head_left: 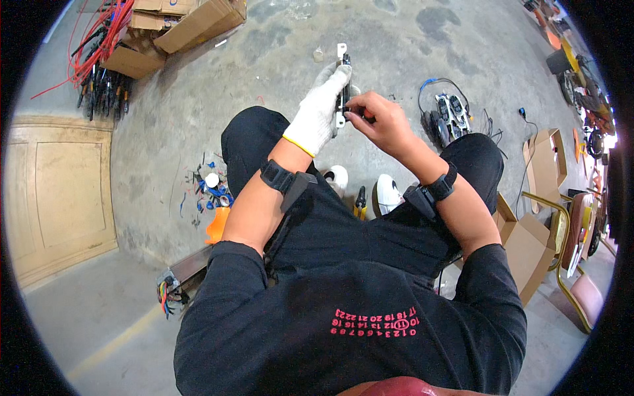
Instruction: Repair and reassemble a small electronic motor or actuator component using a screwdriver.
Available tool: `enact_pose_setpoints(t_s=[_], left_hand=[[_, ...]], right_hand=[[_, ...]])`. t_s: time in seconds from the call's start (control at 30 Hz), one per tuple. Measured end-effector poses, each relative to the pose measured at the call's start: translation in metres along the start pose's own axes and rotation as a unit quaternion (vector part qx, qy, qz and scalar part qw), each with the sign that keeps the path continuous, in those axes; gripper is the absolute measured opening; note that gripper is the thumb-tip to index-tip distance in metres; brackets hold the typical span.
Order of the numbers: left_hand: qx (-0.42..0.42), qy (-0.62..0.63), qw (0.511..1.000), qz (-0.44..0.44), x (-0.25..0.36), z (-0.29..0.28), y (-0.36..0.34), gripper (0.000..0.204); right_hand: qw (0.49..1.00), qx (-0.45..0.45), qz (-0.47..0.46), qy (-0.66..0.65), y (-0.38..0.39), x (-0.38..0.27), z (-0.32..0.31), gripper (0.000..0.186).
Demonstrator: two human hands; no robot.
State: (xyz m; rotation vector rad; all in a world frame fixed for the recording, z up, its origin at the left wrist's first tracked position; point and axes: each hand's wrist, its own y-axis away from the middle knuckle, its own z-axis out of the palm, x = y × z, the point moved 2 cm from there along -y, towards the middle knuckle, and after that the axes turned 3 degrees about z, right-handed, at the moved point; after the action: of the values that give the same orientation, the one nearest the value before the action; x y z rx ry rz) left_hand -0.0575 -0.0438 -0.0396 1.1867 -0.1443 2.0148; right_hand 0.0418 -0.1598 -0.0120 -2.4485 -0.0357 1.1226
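Observation:
My left hand, in a white knit glove with a yellow cuff edge, is wrapped round a narrow black device held lengthwise away from me. Flat whitish metal tabs with holes stick out at its far and near ends. My bare right hand is closed at the device's right side, thumb and forefinger close to its near end. A small red-and-black thing shows under the curled fingers; most of it is hidden, so its kind cannot be told.
Yellow-handled pliers lie between my shoes. Blue connector scraps are scattered at the left. Silver-and-black parts with a blue cable lie at the right. Open cardboard boxes stand far left, and a chair is near right.

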Motion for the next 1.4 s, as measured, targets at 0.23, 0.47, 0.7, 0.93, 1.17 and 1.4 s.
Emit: enact_pose_setpoints(t_s=[0.23,0.47,0.7,0.93,1.17,1.4], left_hand=[[-0.031,0.008,0.999,0.038,0.005,0.007,0.005,0.021],[0.008,0.049,0.999,0.009,0.003,0.011,0.005,0.022],[0.041,0.030,0.998,-0.033,-0.001,0.005,0.003,0.029],[0.065,-0.008,0.995,-0.071,0.002,0.004,0.007,0.035],[0.069,-0.013,0.993,-0.099,-0.001,0.002,0.006,0.035],[0.065,-0.071,0.991,0.095,0.006,0.011,0.009,0.047]], right_hand=[[0.999,0.026,-0.033,0.022,-0.001,0.001,0.003,0.018],[0.998,0.034,-0.050,0.020,-0.002,0.008,0.004,0.012],[0.998,0.028,-0.046,0.024,-0.003,0.003,0.003,0.013],[0.998,0.017,-0.052,0.018,-0.004,0.004,0.001,0.013],[0.992,0.019,-0.118,0.051,-0.003,0.006,0.000,0.013],[0.999,0.010,0.026,-0.032,0.000,0.006,0.005,0.014]])
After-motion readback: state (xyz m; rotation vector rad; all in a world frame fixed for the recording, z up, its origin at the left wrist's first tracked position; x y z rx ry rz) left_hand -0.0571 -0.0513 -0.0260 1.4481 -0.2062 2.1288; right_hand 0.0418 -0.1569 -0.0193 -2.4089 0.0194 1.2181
